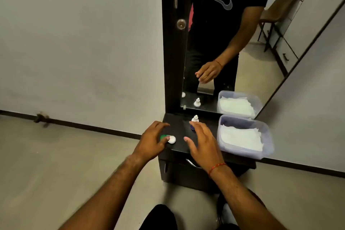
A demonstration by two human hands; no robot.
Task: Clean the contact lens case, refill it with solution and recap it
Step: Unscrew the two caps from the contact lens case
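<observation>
The contact lens case (170, 139), one cap green and one white, lies on the left part of the dark dresser top (179, 130). My left hand (152, 140) rests over it, thumb touching the white cap and fingers lying across the green one. Whether the fingers grip it is unclear. My right hand (202, 144) hovers above the dresser top with fingers spread and holds nothing. Behind its fingertips stands a small white solution bottle (195, 118) with a blue base; the hand partly hides it.
A clear plastic box (267, 142) lined with white tissue sits at the right of the dresser. A tall mirror (224, 43) stands behind, reflecting the bottle and box. A drawer handle (192, 163) is under the top. Floor lies to the left.
</observation>
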